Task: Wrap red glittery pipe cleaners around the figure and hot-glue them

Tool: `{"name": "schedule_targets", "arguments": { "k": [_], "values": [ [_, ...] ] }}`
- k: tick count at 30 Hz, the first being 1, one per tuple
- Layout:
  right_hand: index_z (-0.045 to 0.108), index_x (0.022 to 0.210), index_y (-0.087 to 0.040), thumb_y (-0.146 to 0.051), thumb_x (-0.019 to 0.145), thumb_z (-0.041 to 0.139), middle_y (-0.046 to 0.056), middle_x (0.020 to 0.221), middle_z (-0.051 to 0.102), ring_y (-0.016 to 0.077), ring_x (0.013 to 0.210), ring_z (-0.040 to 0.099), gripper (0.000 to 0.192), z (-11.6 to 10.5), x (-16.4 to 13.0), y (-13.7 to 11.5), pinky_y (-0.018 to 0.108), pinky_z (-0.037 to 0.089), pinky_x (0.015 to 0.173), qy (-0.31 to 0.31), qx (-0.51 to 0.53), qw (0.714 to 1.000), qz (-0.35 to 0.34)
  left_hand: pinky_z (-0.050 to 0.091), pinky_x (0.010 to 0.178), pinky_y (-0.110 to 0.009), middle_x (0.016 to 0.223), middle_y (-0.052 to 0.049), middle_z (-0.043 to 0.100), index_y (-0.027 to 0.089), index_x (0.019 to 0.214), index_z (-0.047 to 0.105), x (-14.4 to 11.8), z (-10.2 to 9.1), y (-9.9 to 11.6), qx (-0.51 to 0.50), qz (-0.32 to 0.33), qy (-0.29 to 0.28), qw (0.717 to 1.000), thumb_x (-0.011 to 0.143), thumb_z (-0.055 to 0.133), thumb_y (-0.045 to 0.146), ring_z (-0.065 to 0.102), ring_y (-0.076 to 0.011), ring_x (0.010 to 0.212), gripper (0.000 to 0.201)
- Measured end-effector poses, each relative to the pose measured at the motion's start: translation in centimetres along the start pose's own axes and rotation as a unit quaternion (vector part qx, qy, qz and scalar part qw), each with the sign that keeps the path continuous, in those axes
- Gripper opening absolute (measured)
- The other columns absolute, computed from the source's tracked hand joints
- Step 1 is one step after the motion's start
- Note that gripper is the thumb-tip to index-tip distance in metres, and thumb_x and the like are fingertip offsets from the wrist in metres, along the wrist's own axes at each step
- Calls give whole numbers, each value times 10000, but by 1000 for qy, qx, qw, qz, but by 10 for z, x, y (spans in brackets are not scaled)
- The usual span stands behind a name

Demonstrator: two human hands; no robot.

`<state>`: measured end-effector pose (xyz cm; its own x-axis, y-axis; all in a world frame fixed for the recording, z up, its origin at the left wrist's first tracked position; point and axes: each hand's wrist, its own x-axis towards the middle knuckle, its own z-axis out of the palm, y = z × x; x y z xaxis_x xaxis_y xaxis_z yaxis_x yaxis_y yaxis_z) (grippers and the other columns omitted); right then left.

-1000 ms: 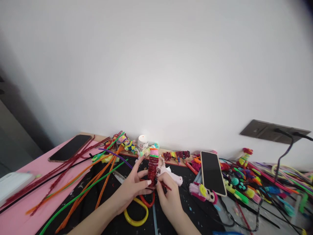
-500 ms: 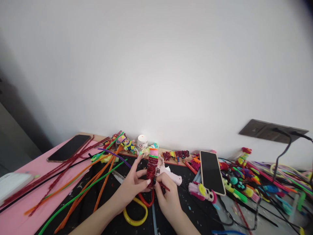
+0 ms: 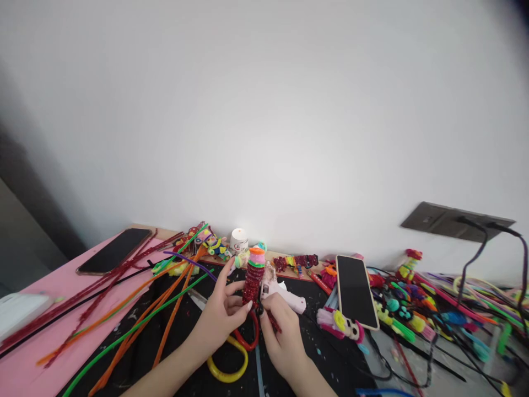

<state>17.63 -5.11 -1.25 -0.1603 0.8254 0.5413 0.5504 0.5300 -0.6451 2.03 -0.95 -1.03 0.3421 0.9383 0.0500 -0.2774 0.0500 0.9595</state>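
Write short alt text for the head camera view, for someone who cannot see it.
Two bare hands, left hand and right hand, hold an upright red glittery pipe-cleaner coil figure above a cluttered black craft mat.

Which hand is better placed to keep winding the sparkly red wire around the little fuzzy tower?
Probably the right hand: its fingers already pinch the loose red wire at the tower's base. The left hand is wrapped around the tower, holding it upright, so it seems busy steadying.

- Left hand [image 3: 221,317]: bare, no rings, nails pale and polished.
- Right hand [image 3: 281,333]: bare too.
- Both forearms uncovered, no sleeves or watch showing.
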Motion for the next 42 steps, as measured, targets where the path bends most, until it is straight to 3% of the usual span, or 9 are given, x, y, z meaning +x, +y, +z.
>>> {"name": "schedule_targets", "arguments": {
  "k": [7, 13, 15, 17, 20, 24, 30, 36, 42],
  "values": [
    [513, 866, -198, -103, 886, 366, 50, 806, 549, 185, 744, 523, 176, 1, 0, -2, 289, 424, 660, -35, -26, 998, -37, 494, 773, -328, 1207, -104, 560, 335, 1414, 66, -1, 2, 0, 48, 8, 19, 999, 743, 637, 173, 636, -147, 778, 896],
    [513, 1017, -202, -93, 812, 433, 77, 983, 580, 220, 922, 532, 245, -6, 4, 0, 341, 431, 793, -29, -75, 997, -20, 516, 766, -356, 1137, -79, 604, 364, 1411, 47, 4, -4, 3, -62, -2, 36, 997, 739, 671, 202, 659, -155, 762, 931],
    [500, 1086, -200, -82, 780, 433, 100, 1088, 561, 254, 1021, 502, 335, -10, 7, 6, 393, 401, 849, 22, -151, 988, 18, 525, 768, -382, 1094, -68, 616, 368, 1416, 45, 6, -6, 7, -92, -18, 63, 994, 753, 666, 212, 667, -179, 799, 922],
    [509, 1100, -207, -69, 727, 445, 106, 1146, 548, 292, 1056, 481, 403, -12, 9, 14, 435, 376, 842, 62, -252, 962, 84, 529, 757, -370, 1118, -70, 608, 377, 1416, 62, 7, -8, 13, -113, -41, 85, 989, 762, 661, 213, 675, -179, 787, 901],
    [526, 1116, -206, -84, 662, 477, 112, 1137, 559, 313, 996, 505, 473, -13, 10, 24, 446, 365, 799, 32, -329, 929, 163, 526, 767, -351, 1127, -65, 606, 383, 1415, 79, 8, -11, 21, -150, -63, 80, 984, 766, 655, 180, 687, -181, 787, 891],
    [565, 1090, -203, -127, 663, 513, 104, 996, 614, 314, 932, 526, 436, -13, 9, 29, 422, 352, 771, -5, -358, 914, 193, 530, 763, -356, 969, -33, 654, 366, 1418, 88, 8, -11, 25, -169, -71, 85, 979, 754, 670, 175, 694, -195, 770, 904],
    [585, 1107, -232, -144, 715, 536, 76, 995, 630, 297, 919, 534, 405, -17, 9, 36, 373, 376, 740, 29, -293, 938, 180, 533, 775, -352, 889, -17, 667, 353, 1416, 130, 9, -9, 24, -155, -50, 90, 983, 758, 671, 181, 700, -207, 791, 869],
    [610, 1012, -212, -177, 785, 533, 55, 927, 630, 231, 851, 575, 242, -19, 10, 35, 310, 429, 744, 91, -131, 979, 126, 520, 806, -373, 926, -16, 667, 378, 1409, 158, 9, -14, 19, -159, -39, 83, 983, 775, 658, 195, 695, -226, 844, 828],
    [625, 850, -187, -161, 772, 554, 15, 757, 599, 165, 678, 568, 108, -17, 10, 26, 241, 443, 622, 79, 10, 991, 103, 505, 818, -391, 930, -28, 679, 377, 1416, 156, 9, -14, 18, -155, -38, 93, 983, 776, 657, 211, 691, -238, 863, 830]
  ]
}}
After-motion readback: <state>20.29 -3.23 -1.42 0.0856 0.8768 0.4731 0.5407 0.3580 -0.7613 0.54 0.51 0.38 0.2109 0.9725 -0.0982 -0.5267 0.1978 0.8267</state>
